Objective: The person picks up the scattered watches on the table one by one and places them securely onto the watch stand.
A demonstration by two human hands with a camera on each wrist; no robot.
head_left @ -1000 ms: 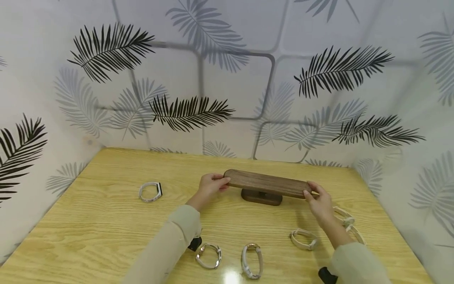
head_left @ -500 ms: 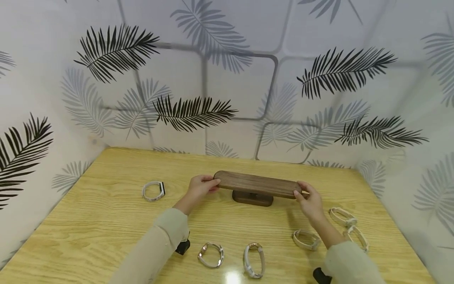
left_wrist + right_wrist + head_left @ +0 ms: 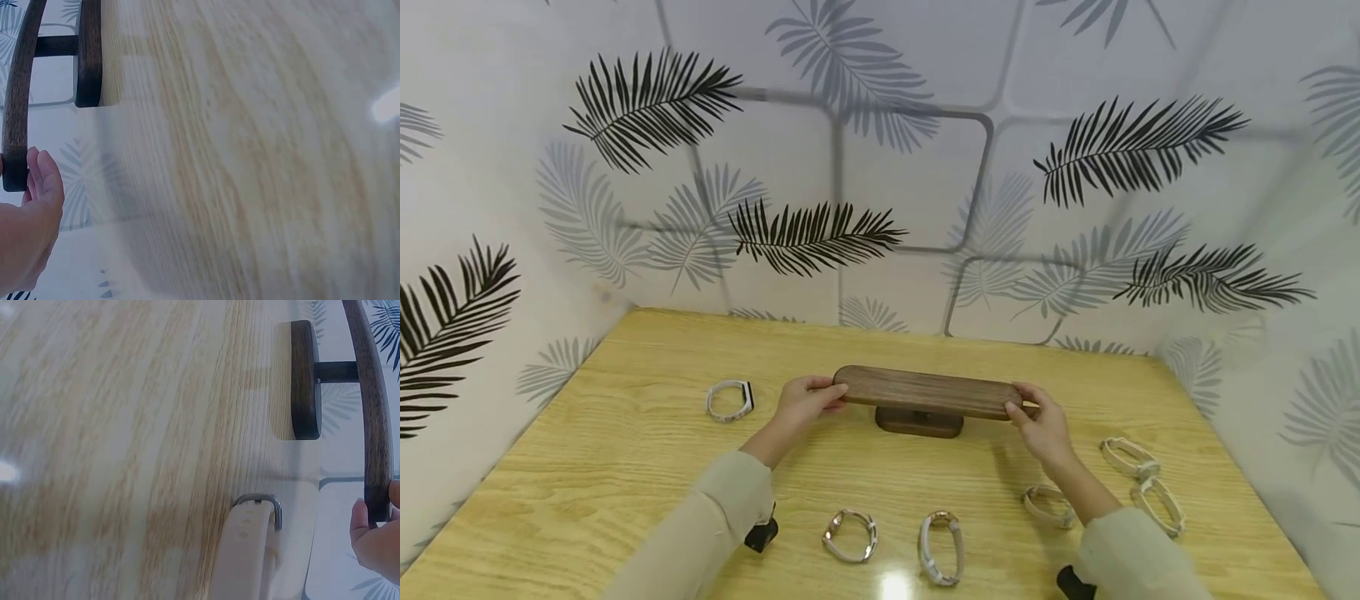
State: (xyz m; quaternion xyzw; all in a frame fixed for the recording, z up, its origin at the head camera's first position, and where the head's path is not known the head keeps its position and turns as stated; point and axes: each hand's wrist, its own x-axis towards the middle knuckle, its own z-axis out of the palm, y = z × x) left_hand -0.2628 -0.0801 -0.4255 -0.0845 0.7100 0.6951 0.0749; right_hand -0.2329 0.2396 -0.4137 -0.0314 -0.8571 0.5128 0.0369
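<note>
A dark brown wooden display stand (image 3: 925, 392) is near the back middle of the table. It has a long rounded top board, a short post and a smaller base (image 3: 917, 423). My left hand (image 3: 801, 410) grips the board's left end, thumb on top and fingers below. At the other end, my right hand (image 3: 1043, 427) pinches the board the same way. Both wrist views show the post joining board and base, with the left hand (image 3: 34, 231) and right hand (image 3: 381, 550) at the board's ends. The base is close over the tabletop.
A white fitness band (image 3: 748, 397) lies at the left of the table (image 3: 610, 467). In front are two wristwatches, one rose-gold (image 3: 831, 528) and one with a white strap (image 3: 927, 554). Several pale watches lie near my right forearm; a pale strap (image 3: 240, 550) shows a metal buckle.
Both hands have carried or slid the stand leftward across the table, keeping their hold on its ends. The head view has shifted slightly. The watches stay in place.
</note>
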